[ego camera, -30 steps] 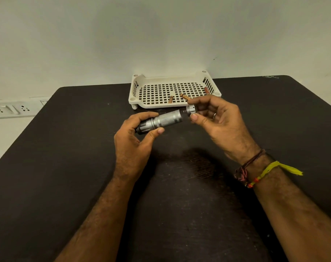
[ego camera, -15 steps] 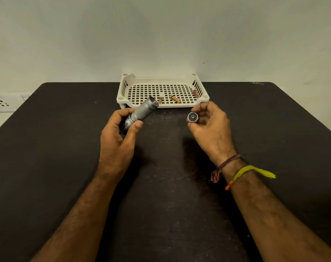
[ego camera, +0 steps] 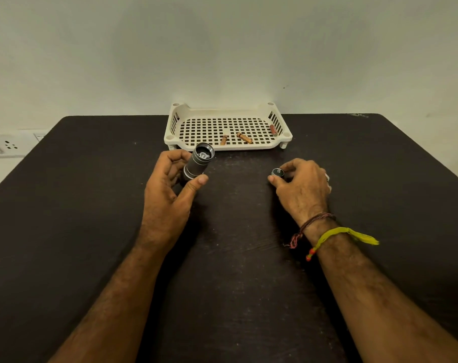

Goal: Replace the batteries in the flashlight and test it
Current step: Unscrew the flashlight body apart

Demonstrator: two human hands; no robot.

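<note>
The left grip [ego camera: 170, 184] is wrapping thumb and fingers around the flashlight [ego camera: 197, 163], holding it clear of the counter [ego camera: 91, 205] with its long axis tilting up and away, the open end pointing toward the tray [ego camera: 229, 146]. The right grip [ego camera: 301, 184] is pinching the tail cap [ego camera: 277, 172] low at the counter, well apart to the right. Batteries [ego camera: 244, 138] are lying in the tray, just beyond the open end. Judging by this, the right hand is the freer one to reach them once it is letting go of the cap.
</note>
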